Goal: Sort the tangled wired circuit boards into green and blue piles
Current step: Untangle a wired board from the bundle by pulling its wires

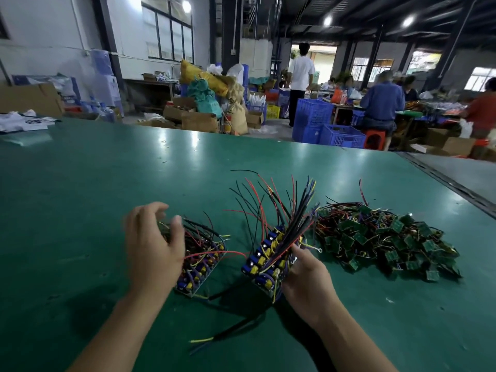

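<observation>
While the right hand (306, 280) grips a blue board stack (264, 260), the left hand (154, 248) hovers, fingers (177, 224) loosely spread.

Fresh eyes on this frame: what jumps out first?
The bundle of wired boards at centre, gripped by the right hand, with its red, black and yellow wires fanning upward. To its right, a tangled heap of green boards sprawls on the green table. On the left, the blurred left hand is over a shorter row of boards; its grip is unclear.
</observation>
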Motion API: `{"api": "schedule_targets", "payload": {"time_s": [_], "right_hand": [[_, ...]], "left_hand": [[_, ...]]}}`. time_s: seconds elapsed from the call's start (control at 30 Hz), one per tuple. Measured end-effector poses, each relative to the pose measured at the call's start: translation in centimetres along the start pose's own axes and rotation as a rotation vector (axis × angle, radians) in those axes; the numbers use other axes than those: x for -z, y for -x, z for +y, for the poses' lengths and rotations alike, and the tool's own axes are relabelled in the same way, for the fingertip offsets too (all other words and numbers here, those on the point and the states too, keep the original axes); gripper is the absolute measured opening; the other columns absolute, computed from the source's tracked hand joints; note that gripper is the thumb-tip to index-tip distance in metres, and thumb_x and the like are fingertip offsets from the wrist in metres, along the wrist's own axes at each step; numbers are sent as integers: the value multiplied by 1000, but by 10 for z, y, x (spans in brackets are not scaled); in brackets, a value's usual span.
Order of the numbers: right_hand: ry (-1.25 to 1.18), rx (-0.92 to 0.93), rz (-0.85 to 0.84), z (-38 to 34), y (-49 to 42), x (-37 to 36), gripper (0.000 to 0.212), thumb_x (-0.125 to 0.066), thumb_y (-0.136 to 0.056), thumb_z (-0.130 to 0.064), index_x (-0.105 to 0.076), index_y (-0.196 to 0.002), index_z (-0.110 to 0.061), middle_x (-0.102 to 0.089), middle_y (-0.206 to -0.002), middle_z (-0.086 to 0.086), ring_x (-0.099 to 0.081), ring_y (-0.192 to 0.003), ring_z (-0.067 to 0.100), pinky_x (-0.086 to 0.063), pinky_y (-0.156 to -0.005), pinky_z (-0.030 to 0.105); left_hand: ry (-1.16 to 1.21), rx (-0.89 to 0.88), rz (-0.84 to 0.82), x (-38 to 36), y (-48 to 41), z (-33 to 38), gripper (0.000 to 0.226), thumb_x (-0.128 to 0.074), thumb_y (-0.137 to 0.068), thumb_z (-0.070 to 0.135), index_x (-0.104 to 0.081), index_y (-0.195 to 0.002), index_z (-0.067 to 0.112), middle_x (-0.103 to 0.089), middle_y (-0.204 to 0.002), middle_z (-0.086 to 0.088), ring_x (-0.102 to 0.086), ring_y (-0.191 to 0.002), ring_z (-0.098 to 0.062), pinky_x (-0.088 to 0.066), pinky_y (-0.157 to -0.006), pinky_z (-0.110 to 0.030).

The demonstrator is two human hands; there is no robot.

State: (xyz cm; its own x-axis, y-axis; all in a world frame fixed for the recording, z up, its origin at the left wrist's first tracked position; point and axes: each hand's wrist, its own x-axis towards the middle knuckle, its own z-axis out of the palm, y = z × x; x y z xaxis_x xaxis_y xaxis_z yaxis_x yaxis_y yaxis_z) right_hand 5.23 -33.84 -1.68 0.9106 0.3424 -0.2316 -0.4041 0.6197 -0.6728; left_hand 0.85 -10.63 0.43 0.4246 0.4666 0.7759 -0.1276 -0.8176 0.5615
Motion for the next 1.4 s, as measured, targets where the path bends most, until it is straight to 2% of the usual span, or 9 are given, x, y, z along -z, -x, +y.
{"api": "schedule_targets", "payload": {"time_s": [0.2, 0.33, 0.6, 0.7, 0.8, 0.93, 1.13, 1.23, 1.4], "right_hand": [[55, 95, -2, -1, -1, 2, 47, -51, -91, -7, -44, -136, 2, -59, -119, 24, -53, -108, 40, -43, -98, 61], [132, 71, -66, -5, 3, -2, 49, -58, -78, -23, -59, -123, -4, -59, -104, 20, -61, -88, 33, -56, -72, 41], [23, 182, -85, 4, -2, -4, 46, -57, -80, -16, -57, -125, -7, -64, -103, 18, -64, -82, 31, -57, -71, 44], [25, 141, -69, 4, -3, -6, 51, -57, -82, -19, -52, -130, -2, -59, -110, 24, -59, -86, 33, -54, -74, 44], [40, 46, -120, 0, -2, -2, 35, -46, -83, -27, -62, -103, -2, -64, -92, 20, -61, -81, 33, -48, -81, 46], [71, 42, -131, -4, -3, 3, 32, -36, -88, -25, -59, -102, -8, -64, -91, 17, -61, -91, 32, -37, -101, 52], [42, 88, -46, -1, -5, 1, 40, -63, -73, -19, -62, -111, -6, -55, -104, 16, -46, -77, 27, -49, -71, 34], [47, 121, 6, 1, -4, 1, 11, -69, -70, -17, -72, -79, -12, -66, -89, 10, -60, -70, 22, -55, -55, 28], [51, 197, 64, 2, -2, -1, 13, -69, -72, -13, -67, -84, -11, -71, -81, 7, -66, -60, 17, -53, -50, 27]], "left_hand": [[398, -70, -438, -7, 27, 33, 21, -59, -83, 40, -61, -82, 20, -58, -69, 10, -55, -65, -5, -42, -63, -15], [508, 160, -831, -16, 42, 39, 17, -61, -81, 40, -66, -79, 25, -64, -74, 14, -59, -73, -4, -43, -69, -19], [907, 651, -1070, -17, 44, 45, 28, -66, -78, 12, -68, -103, 24, -74, -98, -1, -70, -93, -21, -56, -82, -28], [872, 641, -1087, -18, 48, 51, 20, -69, -86, 4, -62, -103, 11, -73, -82, -3, -70, -75, -25, -57, -68, -30], [777, 677, -951, -20, 49, 52, 22, -71, -84, 7, -62, -104, 8, -66, -66, 5, -63, -58, -17, -50, -52, -26], [871, 828, -866, -20, 44, 49, 29, -78, -73, 15, -66, -99, 21, -66, -66, 9, -62, -60, -16, -50, -54, -27], [1124, 926, -889, -18, 37, 46, 23, -76, -64, 27, -71, -81, 13, -68, -85, -14, -66, -69, -20, -57, -62, -30], [1129, 997, -907, -19, 38, 47, 19, -76, -66, 25, -74, -81, 14, -71, -90, -15, -70, -73, -22, -59, -61, -32], [1133, 1066, -991, -20, 43, 49, 39, -72, -74, 18, -61, -109, 5, -71, -96, -21, -71, -81, -31, -60, -67, -39]]}}
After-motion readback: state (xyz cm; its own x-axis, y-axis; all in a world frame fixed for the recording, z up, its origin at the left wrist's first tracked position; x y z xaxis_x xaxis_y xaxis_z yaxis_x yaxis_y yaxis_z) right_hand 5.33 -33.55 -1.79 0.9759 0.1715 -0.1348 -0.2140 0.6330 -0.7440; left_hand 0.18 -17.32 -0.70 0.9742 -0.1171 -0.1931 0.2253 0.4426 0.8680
